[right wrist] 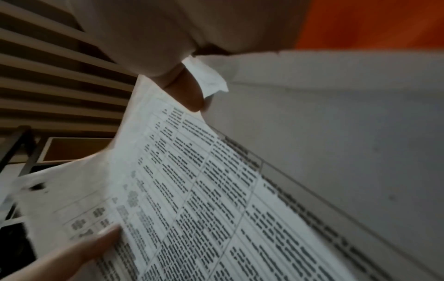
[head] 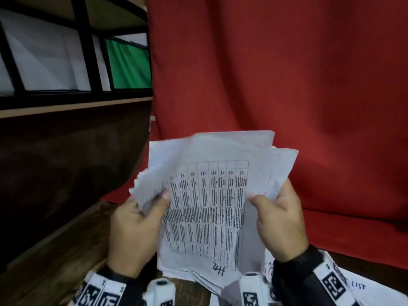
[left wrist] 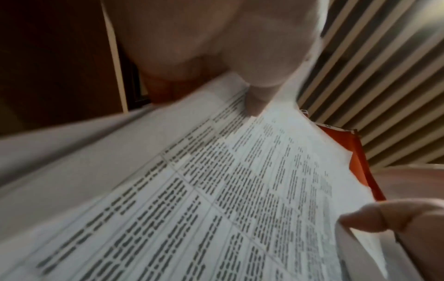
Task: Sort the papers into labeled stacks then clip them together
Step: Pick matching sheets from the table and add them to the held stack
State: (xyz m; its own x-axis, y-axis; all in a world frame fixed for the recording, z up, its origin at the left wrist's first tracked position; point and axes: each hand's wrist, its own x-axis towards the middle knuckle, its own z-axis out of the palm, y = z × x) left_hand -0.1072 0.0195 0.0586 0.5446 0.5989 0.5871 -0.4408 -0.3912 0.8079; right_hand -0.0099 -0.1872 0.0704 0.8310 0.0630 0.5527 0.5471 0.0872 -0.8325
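Note:
I hold a loose bundle of white papers (head: pixel 209 195) upright in front of me, above the table. The front sheet carries a printed table and a handwritten mark near its lower edge. My left hand (head: pixel 136 226) grips the bundle's left side, thumb on the front sheet. My right hand (head: pixel 278 219) pinches the right side, thumb on the front, fingers behind. The left wrist view shows the printed sheet (left wrist: pixel 216 190) under my left thumb (left wrist: pixel 254 89). In the right wrist view my right thumb (right wrist: pixel 185 91) presses the same sheet (right wrist: pixel 204 190).
More papers (head: pixel 364 290) lie on the wooden table (head: pixel 55 272) at the lower right, one with handwriting. A red cloth (head: pixel 287 85) hangs behind and drapes onto the table. A dark shelf unit (head: pixel 66 62) stands at the left.

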